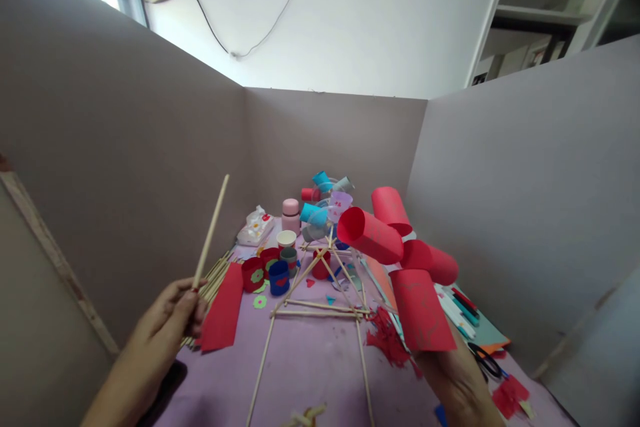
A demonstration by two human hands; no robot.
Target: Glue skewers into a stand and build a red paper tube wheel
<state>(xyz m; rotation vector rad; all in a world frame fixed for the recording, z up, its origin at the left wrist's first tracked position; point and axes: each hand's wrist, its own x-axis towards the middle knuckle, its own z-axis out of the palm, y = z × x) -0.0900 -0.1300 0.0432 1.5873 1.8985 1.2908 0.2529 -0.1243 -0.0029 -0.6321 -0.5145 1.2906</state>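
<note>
My left hand (pixel 167 320) pinches a thin wooden stick (pixel 211 232) that points up and to the right, above a bundle of sticks at the table's left edge. My right hand (pixel 457 377) holds up a cluster of red paper tubes (pixel 400 260) joined like a pinwheel; the lowest tube hides most of the fingers. Below, a frame of wooden sticks (pixel 320 310) lies on the purple tabletop (pixel 310 367).
Small red and blue paper cups (pixel 270 273) stand behind the frame, with a pink bottle (pixel 291 215) and a second wheel of blue and grey tubes (pixel 325 203). A red paper sheet (pixel 224 307), red scraps (pixel 387 340), scissors (pixel 487 360) and markers (pixel 463 307) lie around. Grey partition walls enclose the table.
</note>
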